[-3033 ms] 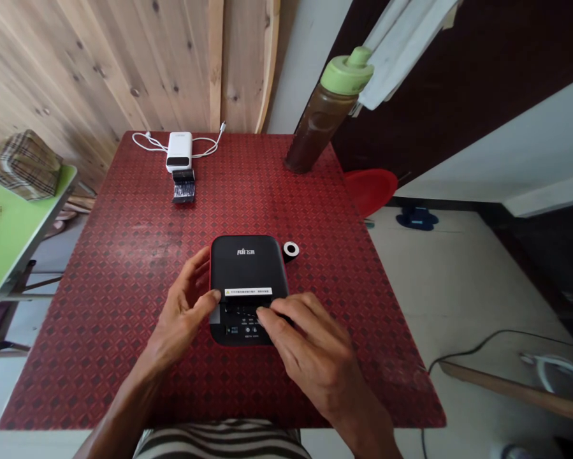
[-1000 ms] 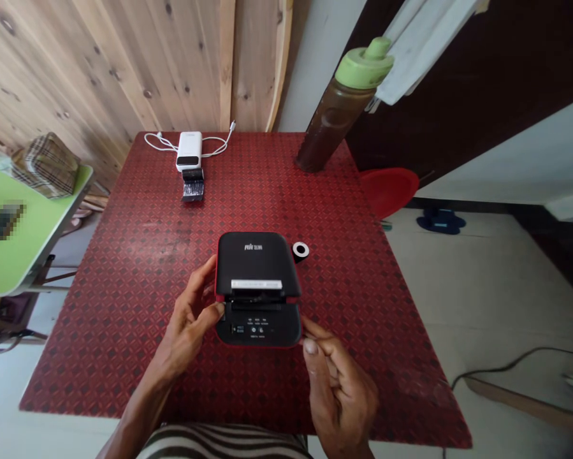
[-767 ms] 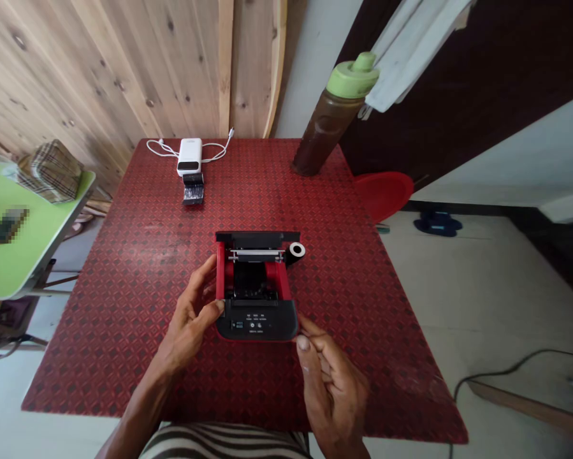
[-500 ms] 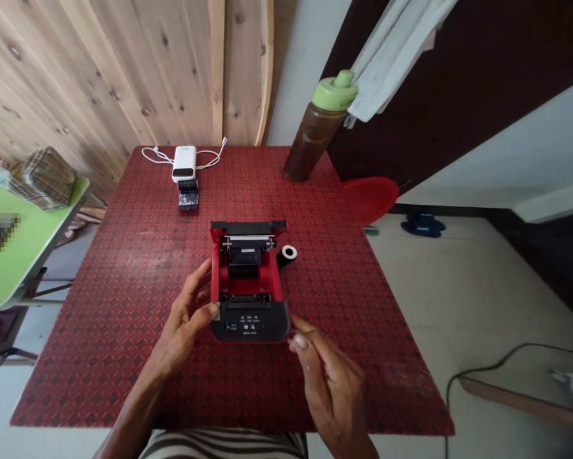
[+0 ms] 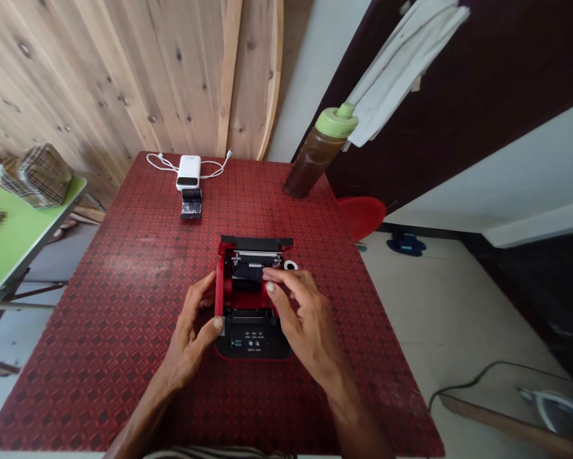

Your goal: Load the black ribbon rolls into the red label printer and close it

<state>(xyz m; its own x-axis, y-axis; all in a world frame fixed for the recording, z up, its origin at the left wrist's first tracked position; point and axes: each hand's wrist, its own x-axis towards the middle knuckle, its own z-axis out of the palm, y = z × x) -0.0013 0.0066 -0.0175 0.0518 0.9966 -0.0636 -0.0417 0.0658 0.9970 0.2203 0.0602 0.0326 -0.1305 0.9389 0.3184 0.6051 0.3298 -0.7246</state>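
A small black and red printer (image 5: 252, 335) sits on the red patterned table (image 5: 123, 306) with its lid tipped back and its red paper bay showing. My left hand (image 5: 190, 338) grips the printer's left side, thumb on the front corner. My right hand (image 5: 305, 319) reaches over the open bay with its fingers loosely apart, fingertips by the black part near the hinge. I see nothing held in it. A small white paper roll (image 5: 292, 264) lies just right of the printer, partly hidden behind my fingers.
At the table's far edge lie a white power bank (image 5: 188, 172) with a cable and a small black piece (image 5: 191, 204). A brown bottle with a green cap (image 5: 317, 153) stands far right. A green side table (image 5: 9, 236) is on the left, a red stool (image 5: 360, 215) on the right.
The printer's lid has swung from shut to fully tipped back. My right hand left the printer's front right corner and moved up over the open bay. My left hand stayed on the side.
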